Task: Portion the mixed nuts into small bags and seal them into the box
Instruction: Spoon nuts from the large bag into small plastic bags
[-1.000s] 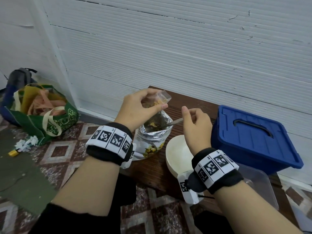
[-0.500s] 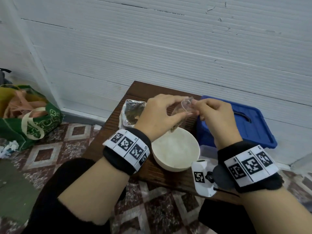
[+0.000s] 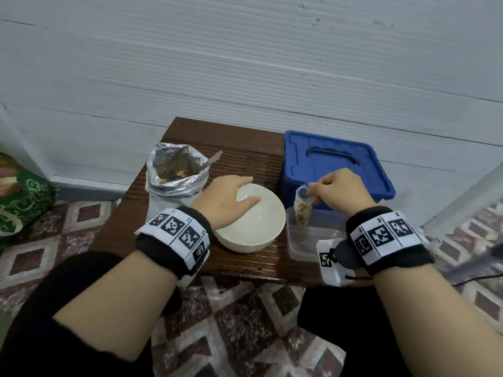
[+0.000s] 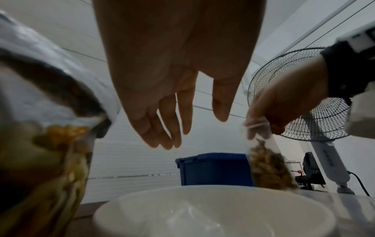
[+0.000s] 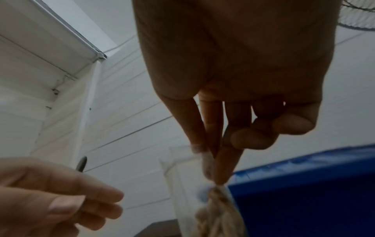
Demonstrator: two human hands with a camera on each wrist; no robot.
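We see a small clear bag [image 3: 302,210] of mixed nuts hanging upright over the clear box [image 3: 299,246] at the table's front right corner; the foil nut pouch [image 3: 174,172] stands open at the left edge.

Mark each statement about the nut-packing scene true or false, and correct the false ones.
1. The right hand pinches the top of a small bag of nuts. True.
2. The left hand grips the spoon. False: it is open over the white bowl; the spoon stands in the foil bag.
3. The blue box has its lid on. True.
4. The small bag hangs over the white bowl. False: it hangs over the clear container beside the bowl.
5. The foil bag is sealed. False: its top is open.
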